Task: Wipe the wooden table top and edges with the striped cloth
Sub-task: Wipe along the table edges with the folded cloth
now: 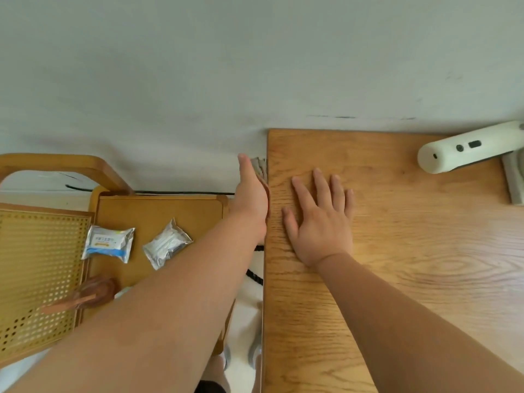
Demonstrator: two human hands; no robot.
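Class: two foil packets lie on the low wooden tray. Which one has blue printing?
The left packet, beside the cane panel, shows a blue band; the right packet is plain silver.

Bearing on the wooden table (pixel 425 265) a right hand (pixel 320 222), lying palm down with fingers spread near the table's left edge. Carrying a cream-white device (pixel 465 147) at the table's far right corner, beside a grey item (pixel 513 180). Left of the table, holding on a lower wooden tray top (pixel 158 211) a blue-and-white packet (pixel 109 243) and a silver packet (pixel 167 246).
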